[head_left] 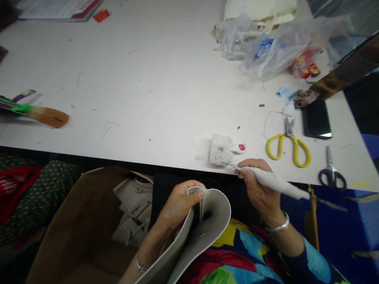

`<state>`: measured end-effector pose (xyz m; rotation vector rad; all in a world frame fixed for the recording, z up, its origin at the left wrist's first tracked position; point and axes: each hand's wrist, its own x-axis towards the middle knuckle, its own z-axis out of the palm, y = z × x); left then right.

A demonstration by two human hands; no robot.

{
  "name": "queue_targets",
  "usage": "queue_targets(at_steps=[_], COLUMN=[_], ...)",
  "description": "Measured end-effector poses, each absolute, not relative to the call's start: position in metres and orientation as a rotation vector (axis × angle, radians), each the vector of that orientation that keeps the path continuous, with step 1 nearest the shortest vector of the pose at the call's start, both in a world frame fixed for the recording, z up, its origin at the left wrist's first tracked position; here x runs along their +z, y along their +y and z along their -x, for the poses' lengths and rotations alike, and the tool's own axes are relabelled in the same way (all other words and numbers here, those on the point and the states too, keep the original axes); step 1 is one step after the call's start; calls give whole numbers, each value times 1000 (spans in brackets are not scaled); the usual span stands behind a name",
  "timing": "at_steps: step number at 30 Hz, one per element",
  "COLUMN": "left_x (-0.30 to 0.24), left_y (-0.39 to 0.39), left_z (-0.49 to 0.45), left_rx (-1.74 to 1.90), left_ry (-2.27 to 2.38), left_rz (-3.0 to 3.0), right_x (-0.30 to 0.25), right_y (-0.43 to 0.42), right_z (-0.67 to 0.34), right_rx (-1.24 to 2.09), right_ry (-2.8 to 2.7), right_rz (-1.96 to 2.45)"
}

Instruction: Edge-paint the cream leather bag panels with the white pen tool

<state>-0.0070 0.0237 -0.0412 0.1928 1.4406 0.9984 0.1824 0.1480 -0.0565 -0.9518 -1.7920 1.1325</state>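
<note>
My left hand (pixel 180 205) grips the upper edge of a folded, pale grey leather-like panel (pixel 219 213) between thumb and fingers. The panel curls open toward my lap, and a small metal stud and a dark slot show inside it. In my right hand (pixel 263 189) is a slim tool with a white-wrapped handle (pixel 275 183) and a thin metal tip. Its tip reaches to a crumpled white block (pixel 220 149) at the table's front edge; whether they touch, I cannot tell. A white piece with a red label (pixel 240 147) lies beside the block.
Yellow-handled scissors (pixel 288 144), black-handled scissors (pixel 332 173) and a dark phone (pixel 316 118) lie at the right. Plastic bags (pixel 275 51) sit behind. Below the table, a cardboard box (pixel 74 228) holds similar pale pieces (pixel 133 213). A person's patterned clothing (pixel 56 189) shows at left.
</note>
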Motion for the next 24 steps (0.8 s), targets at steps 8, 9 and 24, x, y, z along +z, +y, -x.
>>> queue_targets(at_steps=[8, 9, 24], left_x=[-39, -39, -43], left_y=[22, 22, 20], left_z=[3, 3, -2], left_rx=[999, 999, 1024], left_ry=[1364, 1358, 1370], left_rz=[-180, -177, -218], right_x=[-49, -50, -52], right_y=[140, 140, 138], right_z=[-180, -180, -173], right_rx=[1812, 1813, 1836], right_ry=[-1754, -1755, -1779], right_rz=[894, 900, 889])
